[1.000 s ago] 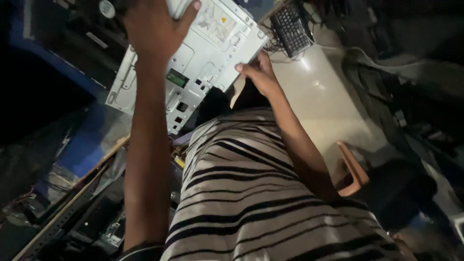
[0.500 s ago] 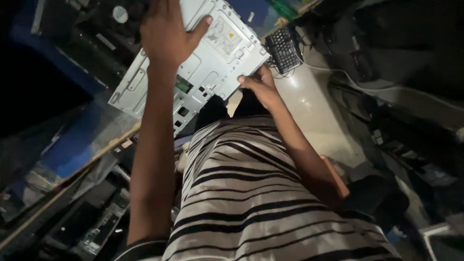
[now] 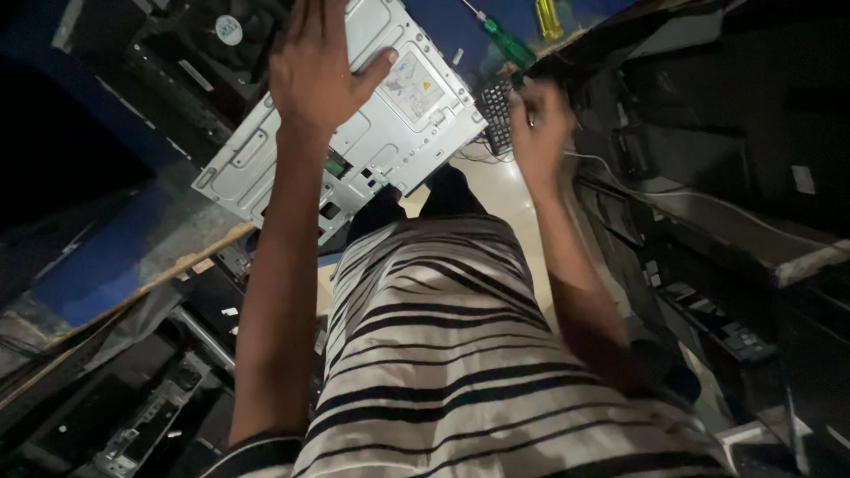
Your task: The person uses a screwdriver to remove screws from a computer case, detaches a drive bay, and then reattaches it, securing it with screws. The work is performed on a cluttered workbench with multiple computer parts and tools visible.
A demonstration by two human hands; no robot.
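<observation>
My left hand [image 3: 319,75] lies flat on a silver metal computer case [image 3: 398,133], fingers spread and thumb out to the right. The case rests tilted on a blue-topped bench [image 3: 106,265]. My right hand [image 3: 540,124] is blurred and hangs off the case's right corner, next to a small black keyboard [image 3: 498,115]. Its fingers look curled, and I cannot tell whether anything is in them. My striped shirt [image 3: 443,354] fills the lower middle of the view.
A green-handled screwdriver [image 3: 506,40] and a yellow-handled tool [image 3: 549,18] lie at the top. A black fan with a round label [image 3: 228,29] sits behind the case. Dark stacked equipment [image 3: 708,177] crowds the right, and more dark cases [image 3: 142,416] sit under the bench.
My right hand has come off the case's lower edge and moved right, toward the keyboard. My left hand stays on the case. The view has shifted slightly.
</observation>
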